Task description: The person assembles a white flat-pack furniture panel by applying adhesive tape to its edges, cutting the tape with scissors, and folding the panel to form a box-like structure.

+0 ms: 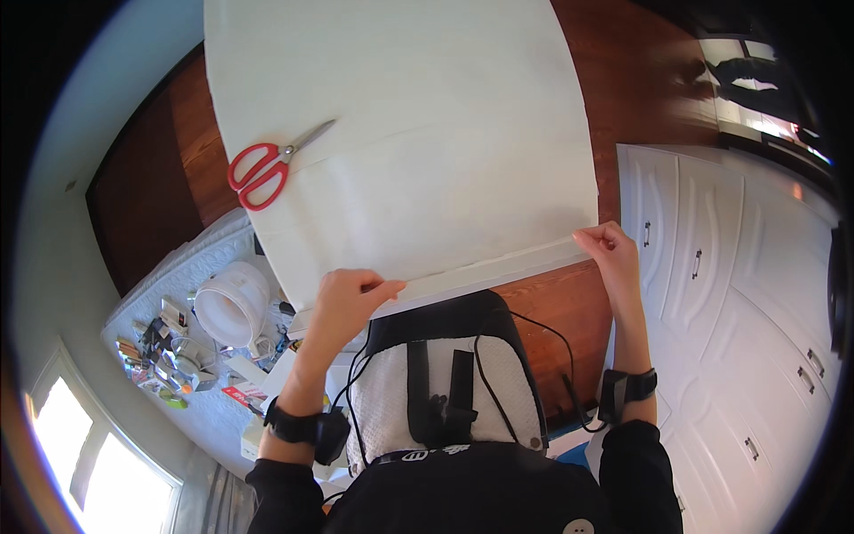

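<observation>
A broad white sheet (427, 169) lies over the table in front of me, with a narrow band (485, 270) running along its near edge that looks like a fold. My left hand (350, 301) is closed at the left part of this band, its thumb pointing right along it; its other fingers are partly hidden. At the band's right end, my right hand (610, 249) pinches the sheet's near corner between thumb and fingers. Scissors with red handles (260, 175) rest on the sheet at the left, blades slightly apart and pointing up to the right.
To the left, a bed-like quilted surface (209, 427) carries a white bucket (232, 304) and assorted small items. White cabinets (703, 258) stand on the right. Black cables (569, 356) hang near my body, beside a black and white bag-like piece (445, 383). Reddish-brown wood flooring (614, 80) shows around the table.
</observation>
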`<act>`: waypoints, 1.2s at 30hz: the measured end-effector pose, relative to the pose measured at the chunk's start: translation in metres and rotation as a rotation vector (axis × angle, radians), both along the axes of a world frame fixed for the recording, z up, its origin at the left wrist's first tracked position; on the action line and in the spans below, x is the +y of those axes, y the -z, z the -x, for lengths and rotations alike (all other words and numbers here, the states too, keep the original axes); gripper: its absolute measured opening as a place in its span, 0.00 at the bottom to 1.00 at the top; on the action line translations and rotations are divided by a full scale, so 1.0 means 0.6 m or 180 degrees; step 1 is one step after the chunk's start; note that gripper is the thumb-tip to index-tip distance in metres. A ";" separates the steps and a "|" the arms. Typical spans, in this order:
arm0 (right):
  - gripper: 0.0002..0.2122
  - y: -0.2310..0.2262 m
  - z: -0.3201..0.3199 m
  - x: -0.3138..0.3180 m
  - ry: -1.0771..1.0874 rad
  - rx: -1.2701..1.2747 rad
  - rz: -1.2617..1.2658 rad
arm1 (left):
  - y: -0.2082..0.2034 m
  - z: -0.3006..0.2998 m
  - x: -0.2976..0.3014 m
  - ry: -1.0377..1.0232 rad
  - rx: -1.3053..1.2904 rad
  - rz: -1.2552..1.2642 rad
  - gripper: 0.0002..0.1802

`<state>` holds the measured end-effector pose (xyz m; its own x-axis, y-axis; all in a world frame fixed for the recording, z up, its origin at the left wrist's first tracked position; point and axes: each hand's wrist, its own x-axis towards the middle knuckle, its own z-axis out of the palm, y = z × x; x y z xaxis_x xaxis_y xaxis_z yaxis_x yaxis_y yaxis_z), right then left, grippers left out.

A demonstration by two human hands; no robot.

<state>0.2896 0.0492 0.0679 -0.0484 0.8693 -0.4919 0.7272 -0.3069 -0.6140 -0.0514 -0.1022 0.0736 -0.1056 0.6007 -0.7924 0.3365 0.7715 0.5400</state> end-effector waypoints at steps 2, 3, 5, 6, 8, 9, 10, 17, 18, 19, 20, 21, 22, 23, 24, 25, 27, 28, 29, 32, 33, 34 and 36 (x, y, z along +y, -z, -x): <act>0.09 0.018 -0.027 0.012 -0.0077 -0.0192 -0.0186 | 0.027 -0.023 0.026 0.0310 0.0131 0.0046 0.21; 0.09 0.026 -0.038 0.017 -0.0064 -0.0211 -0.0223 | 0.037 -0.033 0.036 0.0482 0.0225 0.0124 0.21; 0.10 0.035 -0.061 0.030 -0.0151 -0.0320 -0.0232 | 0.054 -0.052 0.052 0.0573 0.0183 0.0156 0.22; 0.09 0.040 -0.068 0.033 -0.0129 -0.0346 -0.0156 | 0.059 -0.059 0.057 0.0681 0.0222 0.0223 0.22; 0.09 0.048 -0.080 0.038 -0.0098 -0.0273 -0.0100 | 0.068 -0.068 0.067 0.0693 0.0167 0.0233 0.22; 0.09 0.051 -0.084 0.040 -0.0069 -0.0278 0.0030 | 0.071 -0.072 0.069 0.0768 0.0205 0.0288 0.22; 0.09 0.052 -0.089 0.044 -0.0042 -0.0283 0.0162 | 0.073 -0.074 0.072 0.0746 0.0163 0.0288 0.22; 0.12 0.051 -0.092 0.076 -0.0335 -0.0605 0.0786 | 0.081 -0.074 0.089 0.0974 0.0059 0.0578 0.21; 0.12 0.049 -0.090 0.079 -0.0404 -0.0678 0.0792 | 0.082 -0.074 0.090 0.0991 0.0037 0.0666 0.21; 0.12 0.048 -0.088 0.083 -0.0439 -0.0737 0.0827 | 0.083 -0.074 0.092 0.0985 0.0025 0.0623 0.20; 0.13 0.046 -0.086 0.086 -0.0477 -0.0797 0.0864 | 0.084 -0.075 0.093 0.0998 0.0016 0.0660 0.20; 0.13 0.045 -0.085 0.088 -0.0541 -0.0843 0.0858 | 0.086 -0.076 0.093 0.1022 0.0026 0.0732 0.20; 0.13 0.044 -0.083 0.090 -0.0604 -0.0891 0.0852 | 0.086 -0.077 0.093 0.0996 0.0000 0.0697 0.20; 0.13 0.044 -0.083 0.091 -0.0649 -0.0907 0.0847 | 0.087 -0.079 0.092 0.0979 0.0003 0.0685 0.20; 0.14 0.044 -0.082 0.092 -0.0679 -0.1003 0.0830 | 0.089 -0.080 0.092 0.0986 0.0028 0.0719 0.19; 0.14 0.044 -0.082 0.093 -0.0693 -0.1071 0.0817 | 0.091 -0.081 0.092 0.0946 0.0008 0.0716 0.19; 0.15 0.046 -0.081 0.095 -0.0821 -0.1187 0.0707 | 0.093 -0.084 0.091 0.0928 0.0045 0.0856 0.19; 0.14 0.048 -0.080 0.095 -0.0930 -0.1233 0.0606 | 0.095 -0.084 0.091 0.0914 0.0024 0.0812 0.18; 0.14 0.049 -0.079 0.096 -0.1034 -0.1299 0.0512 | 0.096 -0.085 0.092 0.0914 0.0021 0.0819 0.18; 0.13 0.051 -0.076 0.099 -0.1298 -0.1432 0.0414 | 0.099 -0.087 0.092 0.0929 0.0065 0.0900 0.17; 0.13 0.051 -0.075 0.099 -0.1373 -0.1487 0.0367 | 0.100 -0.088 0.092 0.0950 0.0121 0.0957 0.16; 0.12 0.052 -0.073 0.099 -0.1442 -0.1538 0.0303 | 0.101 -0.090 0.091 0.1007 0.0196 0.0866 0.18; 0.11 0.053 -0.071 0.102 -0.1531 -0.1584 0.0274 | 0.106 -0.095 0.090 0.1149 0.0414 0.0747 0.21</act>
<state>0.3321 0.1102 0.0364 -0.1692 0.7649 -0.6216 0.9832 0.0871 -0.1604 0.0056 -0.0483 0.0103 -0.0302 0.4229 -0.9057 0.6601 0.6889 0.2996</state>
